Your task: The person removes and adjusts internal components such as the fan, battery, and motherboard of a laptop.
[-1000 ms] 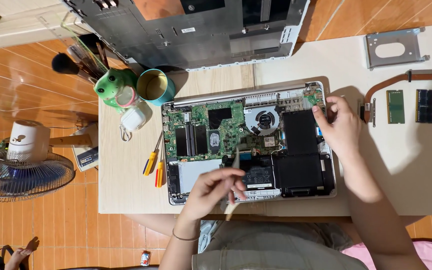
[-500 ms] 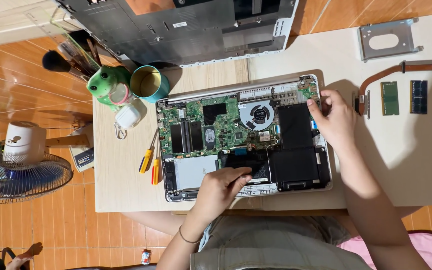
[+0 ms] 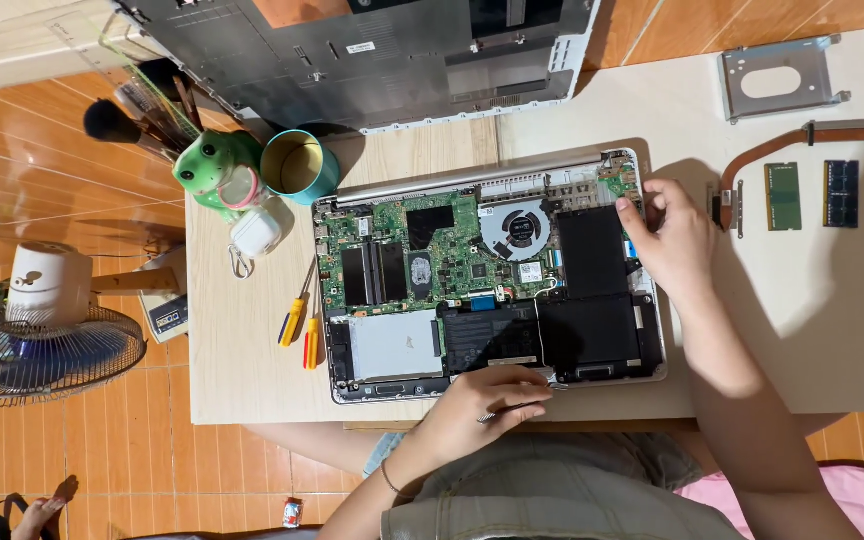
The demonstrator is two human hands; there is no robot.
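The left hand (image 3: 482, 405) curls closed around a thin tool at the near edge of the opened laptop (image 3: 492, 270), its tip lying by the black battery (image 3: 552, 335) just beyond the fingers; a slip there could likely gouge the pack or nick the thin cable beside it. The right hand (image 3: 677, 235) grips the chassis's far right corner, fingers bent over the small green board, which could flex under pressure. Well to the left of both hands, the teal cup (image 3: 299, 165) looks empty; the frog-shaped holder (image 3: 214, 165) beside it holds brushes.
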